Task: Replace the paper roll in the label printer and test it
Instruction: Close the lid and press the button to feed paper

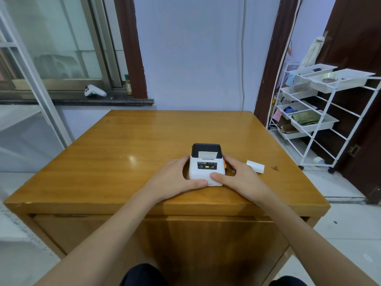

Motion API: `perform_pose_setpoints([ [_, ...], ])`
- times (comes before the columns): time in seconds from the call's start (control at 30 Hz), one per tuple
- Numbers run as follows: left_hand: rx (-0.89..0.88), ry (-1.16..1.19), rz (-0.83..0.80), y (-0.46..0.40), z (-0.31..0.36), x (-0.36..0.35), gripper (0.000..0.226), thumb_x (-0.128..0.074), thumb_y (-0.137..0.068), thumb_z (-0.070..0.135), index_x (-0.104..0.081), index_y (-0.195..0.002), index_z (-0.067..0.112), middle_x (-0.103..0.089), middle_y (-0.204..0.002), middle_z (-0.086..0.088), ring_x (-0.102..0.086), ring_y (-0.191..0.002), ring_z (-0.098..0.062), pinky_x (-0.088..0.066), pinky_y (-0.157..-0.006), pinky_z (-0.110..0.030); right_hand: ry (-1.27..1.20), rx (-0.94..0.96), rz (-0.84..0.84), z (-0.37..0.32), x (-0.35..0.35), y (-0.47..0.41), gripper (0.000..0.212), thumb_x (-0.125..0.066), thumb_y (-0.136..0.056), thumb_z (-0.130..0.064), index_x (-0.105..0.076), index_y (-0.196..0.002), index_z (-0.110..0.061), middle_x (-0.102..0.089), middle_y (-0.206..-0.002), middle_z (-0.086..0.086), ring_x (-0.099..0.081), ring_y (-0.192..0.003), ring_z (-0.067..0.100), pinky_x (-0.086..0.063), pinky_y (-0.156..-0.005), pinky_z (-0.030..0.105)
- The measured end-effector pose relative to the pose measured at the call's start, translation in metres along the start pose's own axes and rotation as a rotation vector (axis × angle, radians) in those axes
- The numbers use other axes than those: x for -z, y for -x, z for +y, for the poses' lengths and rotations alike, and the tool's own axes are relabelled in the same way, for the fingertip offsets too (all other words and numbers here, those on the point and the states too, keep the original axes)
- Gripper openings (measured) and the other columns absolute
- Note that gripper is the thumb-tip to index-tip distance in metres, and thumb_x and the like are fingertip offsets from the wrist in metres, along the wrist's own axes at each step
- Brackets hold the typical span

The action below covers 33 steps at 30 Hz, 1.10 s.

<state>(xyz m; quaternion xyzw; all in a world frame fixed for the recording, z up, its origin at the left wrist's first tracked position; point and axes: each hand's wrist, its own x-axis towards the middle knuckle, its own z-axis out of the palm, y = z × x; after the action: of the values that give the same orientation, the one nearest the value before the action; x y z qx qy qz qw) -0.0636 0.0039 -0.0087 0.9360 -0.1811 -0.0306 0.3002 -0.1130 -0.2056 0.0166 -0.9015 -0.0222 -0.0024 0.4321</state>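
A small white label printer (206, 164) with a black top stands near the middle of the wooden table (123, 153). A green light glows on its front panel and a strip of white paper shows at its top slot. My left hand (175, 178) grips its left side with the thumb along the front base. My right hand (237, 176) holds its right side next to an orange tab, the thumb on the front lower edge. A white paper roll (255, 166) lies on the table just right of my right hand.
A white wire rack (321, 112) with trays of items stands to the right of the table. A white game controller (94, 91) and a small bottle (129, 84) sit on the window sill at the back left. A dark door frame is at the far right.
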Motion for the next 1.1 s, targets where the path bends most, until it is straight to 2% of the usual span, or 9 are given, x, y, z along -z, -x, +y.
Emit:
perform_pose_setpoints([
  [0.1,0.013,-0.004,-0.005,-0.0008,-0.0003,-0.0005,0.105,-0.058,-0.056,0.091,-0.04,-0.146,0.04,-0.056,-0.141,0.011,-0.053,-0.123,-0.012,-0.048,-0.102,-0.042,0.0,0.001,0.004,-0.0004,0.0003,0.0005,0.082,-0.069,-0.081,-0.047,-0.026,-0.15,-0.03,-0.045,-0.148,-0.005,-0.043,-0.132,0.016,-0.038,-0.101,0.03],
  [0.3,0.01,-0.018,-0.011,-0.0004,0.0008,-0.0004,0.108,-0.056,-0.055,0.093,-0.039,-0.147,0.039,-0.056,-0.141,0.01,-0.053,-0.123,-0.012,-0.048,-0.101,-0.041,-0.007,0.019,0.01,-0.001,0.0002,0.0023,0.08,-0.068,-0.082,-0.045,-0.028,-0.149,-0.03,-0.047,-0.146,-0.006,-0.044,-0.123,0.008,-0.037,-0.094,0.024],
  [0.47,0.007,-0.01,-0.015,0.0002,0.0018,0.0001,0.104,-0.058,-0.057,0.09,-0.04,-0.146,0.039,-0.057,-0.14,0.011,-0.054,-0.121,-0.011,-0.049,-0.1,-0.041,0.004,0.015,0.006,-0.0006,0.0001,0.0017,0.081,-0.068,-0.082,-0.047,-0.027,-0.149,-0.03,-0.046,-0.147,-0.006,-0.044,-0.13,0.014,-0.038,-0.099,0.028],
  [0.77,0.023,0.006,-0.015,0.0001,-0.0004,-0.0006,0.104,-0.057,-0.056,0.093,-0.039,-0.146,0.043,-0.056,-0.141,0.012,-0.053,-0.123,-0.012,-0.049,-0.101,-0.043,0.017,0.014,0.004,-0.0015,0.0007,0.0025,0.081,-0.068,-0.082,-0.047,-0.027,-0.149,-0.03,-0.045,-0.148,-0.006,-0.044,-0.13,0.014,-0.037,-0.095,0.026],
  [0.97,0.025,0.009,-0.016,0.0012,0.0011,0.0003,0.103,-0.058,-0.056,0.091,-0.039,-0.146,0.043,-0.055,-0.141,0.011,-0.052,-0.123,-0.012,-0.048,-0.101,-0.043,0.003,0.028,0.008,-0.0027,0.0011,0.0032,0.078,-0.068,-0.083,-0.044,-0.029,-0.149,-0.03,-0.048,-0.145,-0.007,-0.04,-0.111,0.001,-0.036,-0.091,0.021],
  [1.1,0.019,0.028,-0.014,0.0021,0.0013,0.0006,0.101,-0.06,-0.057,0.09,-0.04,-0.145,0.044,-0.055,-0.141,0.012,-0.052,-0.124,-0.011,-0.048,-0.102,-0.043,0.001,0.02,0.008,-0.0015,0.0007,0.0022,0.079,-0.068,-0.082,-0.046,-0.029,-0.149,-0.03,-0.047,-0.146,-0.007,-0.045,-0.125,0.01,-0.036,-0.094,0.023],
])
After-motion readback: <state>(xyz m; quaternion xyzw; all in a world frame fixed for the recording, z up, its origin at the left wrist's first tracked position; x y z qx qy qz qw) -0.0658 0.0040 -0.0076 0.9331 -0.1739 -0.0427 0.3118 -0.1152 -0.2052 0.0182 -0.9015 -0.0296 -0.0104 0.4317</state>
